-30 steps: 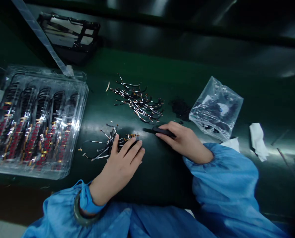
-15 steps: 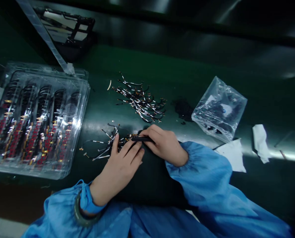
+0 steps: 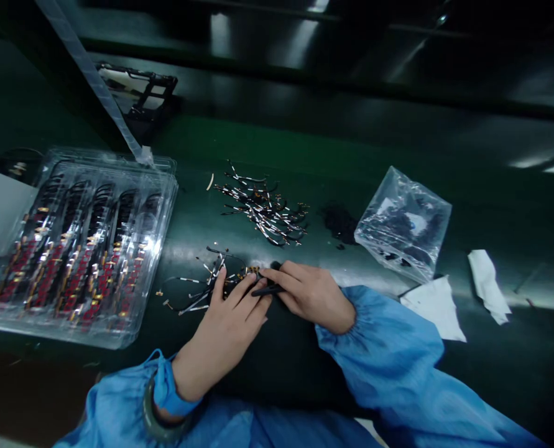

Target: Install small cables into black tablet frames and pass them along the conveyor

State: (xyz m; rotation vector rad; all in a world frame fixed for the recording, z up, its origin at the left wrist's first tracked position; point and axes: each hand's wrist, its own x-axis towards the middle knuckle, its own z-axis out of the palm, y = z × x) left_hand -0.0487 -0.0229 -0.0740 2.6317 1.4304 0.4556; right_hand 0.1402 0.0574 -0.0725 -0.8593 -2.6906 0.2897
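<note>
My left hand (image 3: 232, 317) lies over a small heap of thin black cables (image 3: 197, 295) with white bands and gold connector ends. Its thumb stands away from the bent fingers, which press on cable ends; the exact hold is partly hidden. A slim black tool that looks like tweezers (image 3: 270, 290) is pinched in my right hand (image 3: 314, 295). The tip of this tool reaches the left fingertips, close to a row of small gold connectors (image 3: 252, 270). Beyond both hands spreads a larger heap of similar cables (image 3: 270, 211).
Clear plastic trays (image 3: 158, 249) with rows of cables stand at left. To the right are a clear plastic bag (image 3: 405, 224) of dark parts, a pile of small black pieces (image 3: 337, 223), and white papers (image 3: 435, 311). A black frame (image 3: 148, 93) sits at the back left.
The camera view has shifted, so the bench appears lower. The black tool has tilted, its left end now lower across the left fingertips. Both hands stay together at the near heap.
</note>
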